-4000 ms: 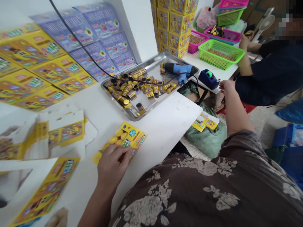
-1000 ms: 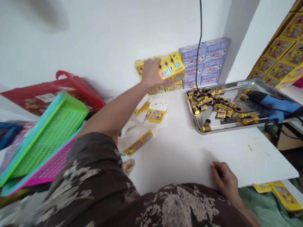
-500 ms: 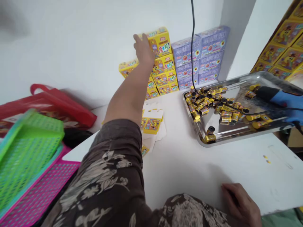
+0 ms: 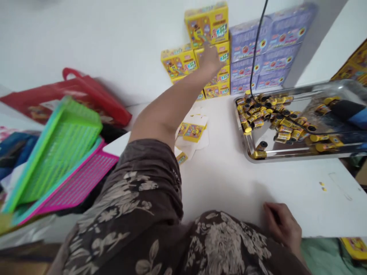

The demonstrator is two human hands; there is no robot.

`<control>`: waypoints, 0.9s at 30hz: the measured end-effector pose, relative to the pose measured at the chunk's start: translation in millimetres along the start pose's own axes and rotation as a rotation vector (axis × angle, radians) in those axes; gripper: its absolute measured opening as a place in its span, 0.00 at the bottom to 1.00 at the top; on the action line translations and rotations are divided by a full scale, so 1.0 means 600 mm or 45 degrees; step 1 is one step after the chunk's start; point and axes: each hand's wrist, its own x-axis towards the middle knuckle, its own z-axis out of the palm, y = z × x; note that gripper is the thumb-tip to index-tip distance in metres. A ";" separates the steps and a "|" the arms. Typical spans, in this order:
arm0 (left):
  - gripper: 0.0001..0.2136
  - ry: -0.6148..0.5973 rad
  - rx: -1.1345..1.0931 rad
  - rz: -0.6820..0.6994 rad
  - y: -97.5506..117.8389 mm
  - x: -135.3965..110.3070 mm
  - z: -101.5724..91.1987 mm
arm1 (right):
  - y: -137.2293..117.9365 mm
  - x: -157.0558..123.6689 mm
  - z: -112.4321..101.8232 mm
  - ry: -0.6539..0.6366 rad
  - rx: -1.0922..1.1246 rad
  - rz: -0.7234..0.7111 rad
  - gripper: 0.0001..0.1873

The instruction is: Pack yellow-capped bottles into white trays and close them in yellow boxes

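Observation:
My left hand is stretched across the white table and its fingers touch the front of a stack of yellow printed boxes, holding nothing. Another yellow box stands to the left of the stack's top. My right hand rests on the table near its front edge, fingers loosely curled, holding nothing. Beyond it lies a steel tray of small yellow-and-black cylinders. A blue heat gun lies in the tray.
Purple "Colorful Beans" boxes stand right of the yellow stack, with a black cable hanging before them. Flat printed cards lie under my left arm. A green basket, a pink basket and a red bag are at left.
The yellow box carried by my left hand now stands on the stack, and the hand has let go and dropped lower. The head view has shifted slightly. My right hand has barely moved.

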 end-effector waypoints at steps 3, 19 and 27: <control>0.16 -0.669 0.190 0.092 0.032 -0.121 -0.060 | -0.008 0.014 -0.011 0.043 -0.008 0.037 0.23; 0.12 -1.035 0.732 -0.358 -0.009 -0.658 -0.324 | -0.020 0.051 -0.003 -0.117 0.206 0.099 0.25; 0.08 -0.958 0.036 0.388 0.115 -0.750 -0.209 | -0.003 0.182 -0.050 0.003 0.072 0.341 0.13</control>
